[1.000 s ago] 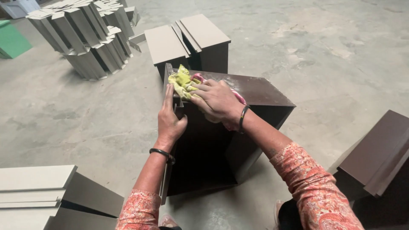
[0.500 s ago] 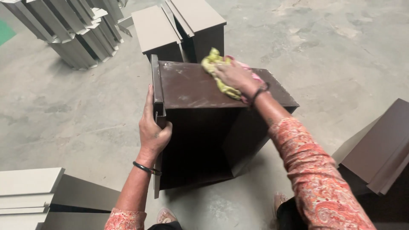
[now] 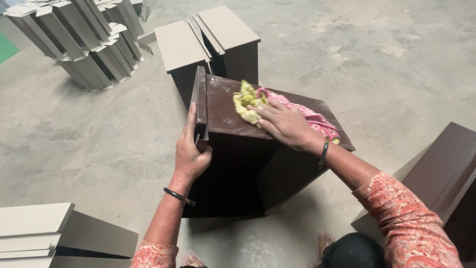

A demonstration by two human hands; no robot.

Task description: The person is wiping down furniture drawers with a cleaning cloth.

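I'm looking at what seems a metal workshop — bare concrete floor (image 3: 386, 64), grey folded panels (image 3: 89, 44) stacked beyond my left hand (image 3: 191, 151) — brown boxes (image 3: 446, 173) near my right.

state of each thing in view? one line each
left hand: gripping the box's left edge flange
right hand: flat, pressing cloth on box top
cloth: crumpled, on the top face
dark brown metal box: standing on floor, tilted
beige boxes: standing behind it
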